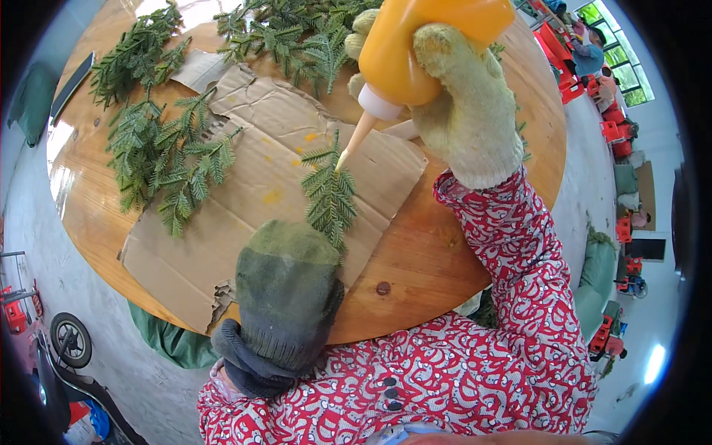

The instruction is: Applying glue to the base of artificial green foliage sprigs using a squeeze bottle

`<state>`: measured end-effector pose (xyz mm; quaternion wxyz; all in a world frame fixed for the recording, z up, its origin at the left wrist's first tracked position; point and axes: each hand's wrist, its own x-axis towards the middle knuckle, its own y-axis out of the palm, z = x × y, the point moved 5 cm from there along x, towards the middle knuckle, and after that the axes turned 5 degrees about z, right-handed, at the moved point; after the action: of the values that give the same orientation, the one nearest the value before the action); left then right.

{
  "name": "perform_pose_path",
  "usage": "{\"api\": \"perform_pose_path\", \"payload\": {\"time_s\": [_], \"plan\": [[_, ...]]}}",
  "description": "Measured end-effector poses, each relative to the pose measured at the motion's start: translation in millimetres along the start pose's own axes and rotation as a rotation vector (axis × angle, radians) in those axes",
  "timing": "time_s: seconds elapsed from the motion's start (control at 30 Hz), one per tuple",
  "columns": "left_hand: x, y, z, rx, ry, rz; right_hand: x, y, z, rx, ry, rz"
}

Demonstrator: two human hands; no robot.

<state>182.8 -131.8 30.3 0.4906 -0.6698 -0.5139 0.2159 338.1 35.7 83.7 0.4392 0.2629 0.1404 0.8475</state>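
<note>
Right hand [471, 115], in a pale glove: grip closed around an orange bottle [404, 67], held tilted with its nozzle [360, 133] pointing down and to the left. Tip at the upper end of a green sprig [330, 196], which lay on flattened cardboard [389, 174] on the wooden desk [415, 278]. Left hand [288, 289], in a dark grey and green glove, was at the sprig's lower end; could not tell whether its grip was closed on the needles or just lay against them.

On doing it well: the step looked like working the tip at the stem end. Best done, I judged, with the sprig pinned low, the tip right at the stem and a light, even squeeze; too hard a press might flood the needles or push the sprig aside. Orange smears [272, 196] on the cardboard suggested drips were easily made, so keeping the sprig over it made sense.

Hard to make out: the bottle's far end, cut off by the upper edge; the left fingertips, hidden under the glove's back; whether tip and stem actually touched; any fresh drop there.
</note>
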Motion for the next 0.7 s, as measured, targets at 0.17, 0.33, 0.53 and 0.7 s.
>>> {"api": "perform_pose_path", "payload": {"time_s": [0.17, 0.33, 0.53, 0.7], "plan": [[1.0, -1.3, -1.3, -0.021, 0.009, -0.001, 1.2, -4.7, 0.0, 0.036, -0.014, -0.003], [4.3, 1.2, -0.3, 0.026, -0.004, -0.006, 0.4, -10.5, -0.8, -0.018, 0.011, -0.127], [0.9, 1.4, -0.2, 0.016, 0.014, -0.038, 5.5, -3.2, 2.0, 0.145, 0.075, 0.083], [-2.1, 1.4, -0.4, 0.031, 0.011, -0.036, 5.3, -5.7, 1.3, 0.051, 0.052, 0.035]]}}
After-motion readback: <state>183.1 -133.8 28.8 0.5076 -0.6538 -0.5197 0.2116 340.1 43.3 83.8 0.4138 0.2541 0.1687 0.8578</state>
